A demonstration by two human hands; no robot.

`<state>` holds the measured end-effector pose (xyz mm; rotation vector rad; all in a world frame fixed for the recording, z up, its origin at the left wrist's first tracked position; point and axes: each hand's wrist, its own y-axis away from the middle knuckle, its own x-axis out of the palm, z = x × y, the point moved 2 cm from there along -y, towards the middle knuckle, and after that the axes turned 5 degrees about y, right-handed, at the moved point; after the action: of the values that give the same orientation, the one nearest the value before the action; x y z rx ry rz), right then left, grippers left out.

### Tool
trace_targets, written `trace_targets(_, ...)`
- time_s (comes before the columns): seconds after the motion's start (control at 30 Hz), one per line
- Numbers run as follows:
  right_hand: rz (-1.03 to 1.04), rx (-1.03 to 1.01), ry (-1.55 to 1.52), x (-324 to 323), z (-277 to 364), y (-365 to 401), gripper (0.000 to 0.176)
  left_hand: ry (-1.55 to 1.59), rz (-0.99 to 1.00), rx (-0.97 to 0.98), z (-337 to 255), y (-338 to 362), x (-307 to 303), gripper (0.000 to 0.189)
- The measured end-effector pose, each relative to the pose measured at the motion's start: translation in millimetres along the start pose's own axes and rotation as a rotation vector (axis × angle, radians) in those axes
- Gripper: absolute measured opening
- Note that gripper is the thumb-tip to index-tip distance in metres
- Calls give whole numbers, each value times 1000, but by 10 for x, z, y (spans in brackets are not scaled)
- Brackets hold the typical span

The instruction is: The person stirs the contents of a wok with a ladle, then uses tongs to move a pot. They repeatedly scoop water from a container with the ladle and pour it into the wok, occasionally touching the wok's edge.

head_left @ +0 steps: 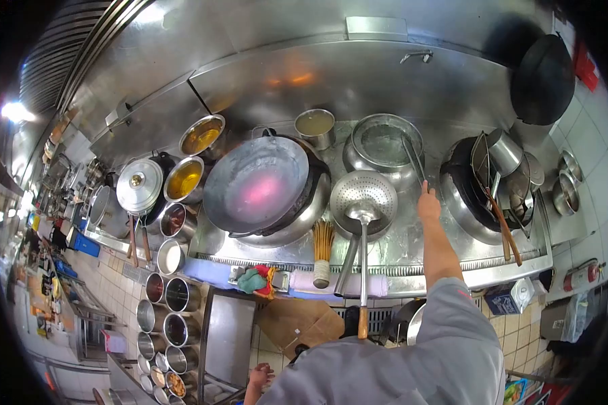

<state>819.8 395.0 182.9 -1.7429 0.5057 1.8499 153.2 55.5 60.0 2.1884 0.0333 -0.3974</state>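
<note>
My right hand (427, 201) is closed around the near end of a long, slim metal utensil (413, 154). Its far end reaches into a round steel pot (420, 150) of cloudy liquid; two thin edges show, but its tip is hard to make out. My left hand (261, 373) hangs low beside my body, fingers loosely bent and apart, with nothing visible in it. Left of the pot, a big wok (233, 189) sits tilted over a burner. Between them a perforated skimmer (363, 192) rests on a steel pan, its wooden handle end pointing toward me.
A bamboo brush (323, 253) and folded cloths (253, 280) lie along the stove's front edge. Two bowls of yellow oil (184, 179) and a lidded pot (140, 185) stand left. Several seasoning containers (150, 315) line the lower left. Utensils fill the right-hand wok (456, 192).
</note>
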Motion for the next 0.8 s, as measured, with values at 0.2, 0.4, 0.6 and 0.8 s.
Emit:
trace_targets(0.2,25,-240,105,-146,277,-503,29,15,-8,-38,205,-16,32,28)
trace_targets(0.4,8,-362,-39,-379,2,-620,24,167,-42,-104,352,-92,-28,27)
trace_targets(0.6,86,-333,-53,-414,211,-214,27,-183,71,-1,-150,92,-4,27)
trace_targets(0.8,1,-166,-8,-552,-243,318,25,-166,157,157,-110,-491,-311,29)
